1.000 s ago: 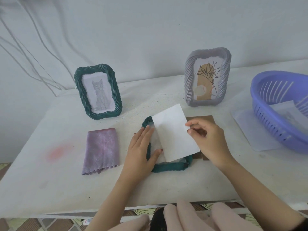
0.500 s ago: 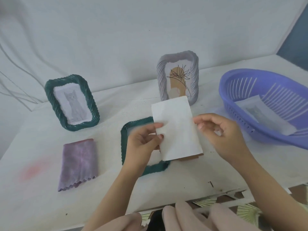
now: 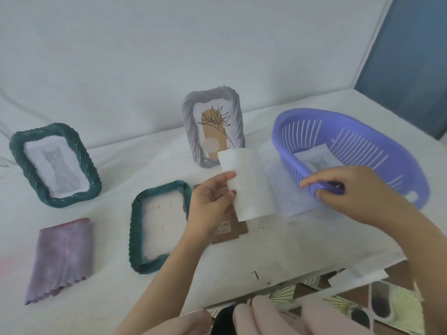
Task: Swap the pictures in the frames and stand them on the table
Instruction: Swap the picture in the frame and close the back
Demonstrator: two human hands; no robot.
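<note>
Left hand [image 3: 212,201] pinches the loose picture [image 3: 249,182]; right hand [image 3: 358,192] grips the basket [image 3: 377,151] rim. Steadying it should ease the drop.

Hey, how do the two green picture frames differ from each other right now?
The standing green frame is upright at the far left; the flat green frame lies flat on the table, nearer the middle. The standing green frame holds a cat picture; the flat green frame shows no picture. Both have the same twisted dark green rim and rounded rectangular shape.
</note>
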